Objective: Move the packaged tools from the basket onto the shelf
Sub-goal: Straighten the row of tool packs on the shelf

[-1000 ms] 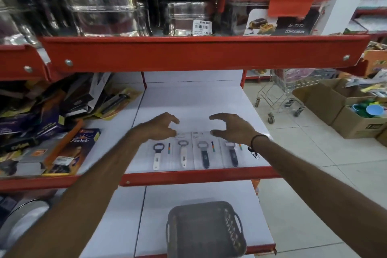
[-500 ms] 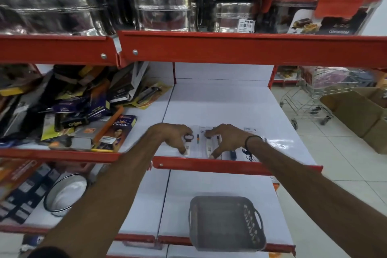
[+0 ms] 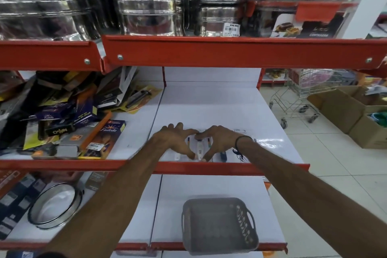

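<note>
- Two hands rest flat on the white shelf (image 3: 209,107), the left hand (image 3: 178,139) and the right hand (image 3: 217,139) side by side near the shelf's red front edge.
- Fingers of both hands are spread narrow and pressed down on the packaged tools (image 3: 200,148); index tips nearly meet at the far end and thumbs nearly meet at the near end, framing one white-handled tool between them.
- Whether the fingers grip any pack or only press on it cannot be told.
- More packs lie under and just outside the fingers: a white handle end shows left of the left thumb, and a dark blue handle shows right of the right thumb.
- A black cord bracelet (image 3: 240,142) circles the right wrist.
- Below the fingers, on the lower shelf level, sits the grey basket (image 3: 219,226), well apart from the hands, with nothing visible inside.
- Left of the fingers, a jumble of boxed goods (image 3: 62,117) fills the neighbouring shelf bay.
- Above the fingers, steel containers (image 3: 146,16) stand on the upper shelf.
</note>
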A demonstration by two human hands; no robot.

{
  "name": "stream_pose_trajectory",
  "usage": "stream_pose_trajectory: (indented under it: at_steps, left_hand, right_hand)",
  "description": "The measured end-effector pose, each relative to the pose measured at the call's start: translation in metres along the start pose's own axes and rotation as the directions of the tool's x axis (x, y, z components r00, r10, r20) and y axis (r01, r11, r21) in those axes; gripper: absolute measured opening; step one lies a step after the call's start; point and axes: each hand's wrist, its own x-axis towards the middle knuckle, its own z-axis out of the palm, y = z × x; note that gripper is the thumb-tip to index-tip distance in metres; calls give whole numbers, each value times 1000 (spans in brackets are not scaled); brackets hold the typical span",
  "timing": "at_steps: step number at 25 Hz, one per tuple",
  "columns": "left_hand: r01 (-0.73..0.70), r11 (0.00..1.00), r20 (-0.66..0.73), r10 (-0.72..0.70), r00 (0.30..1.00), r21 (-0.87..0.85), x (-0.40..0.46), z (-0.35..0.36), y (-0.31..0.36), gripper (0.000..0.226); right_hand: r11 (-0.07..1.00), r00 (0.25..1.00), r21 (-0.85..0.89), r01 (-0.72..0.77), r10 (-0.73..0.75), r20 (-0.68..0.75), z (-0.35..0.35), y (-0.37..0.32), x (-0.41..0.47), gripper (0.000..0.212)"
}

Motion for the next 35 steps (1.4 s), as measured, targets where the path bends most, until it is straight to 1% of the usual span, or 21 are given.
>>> stream_pose_trajectory:
  at_steps: [4,7,9,12,14,17,21,24,26,28,29,32,33,35]
  left_hand:
    - [17,999,13,-18,1000,46,7,-1,4,107]
    - [32,997,19,-34,999,76,8,-3,7,101]
    - [32,997,30,-34,999,77,8,-5,9,99]
    - [25,998,36,-27,999,59,9,-7,9,98]
    - [22,998,28,-23,999,53,10,-7,9,98]
    - [21,999,28,-22,999,42,11,-6,7,99]
    - [22,999,32,-23,999,38,14,-4,7,100]
    - [43,997,58,-47,997,70,15,-7,8,102]
    - [49,992,79,-59,995,120,14,-13,11,104]
    - [34,985,66,-46,997,170,13,-18,18,102]
    - [31,985,54,-41,998,169,13,-20,23,98]
    - [24,992,19,-26,999,120,16,-20,40,87]
    - [20,996,7,-21,1000,90,17,-20,44,89]
    - [5,1000,-6,-5,1000,23,19,-18,48,99]
  right_hand:
    - [1000,999,-6,4,-4,34,-1,9,-3,100]
    - [998,1000,58,-7,8,-24,-6,17,-11,115]
    - [997,999,69,-26,29,-45,-17,27,-17,118]
    - [995,995,-43,-94,95,40,-29,46,-27,120]
    - [985,985,-105,-134,144,95,-27,55,-33,118]
    - [988,987,-89,-129,137,86,-22,59,-35,110]
    - [984,987,-130,-119,131,91,-23,55,-32,111]
    - [980,986,-166,-111,130,105,-25,54,-31,110]
    - [978,986,-178,-107,127,105,-25,53,-31,109]
    - [975,986,-194,-107,129,103,-26,51,-31,108]
    - [973,986,-204,-107,130,100,-26,51,-31,108]
    - [966,988,-241,-92,118,96,-27,50,-30,107]
    - [964,989,-252,-88,115,96,-27,49,-29,106]
    - [959,988,-270,-84,115,100,-27,48,-27,104]
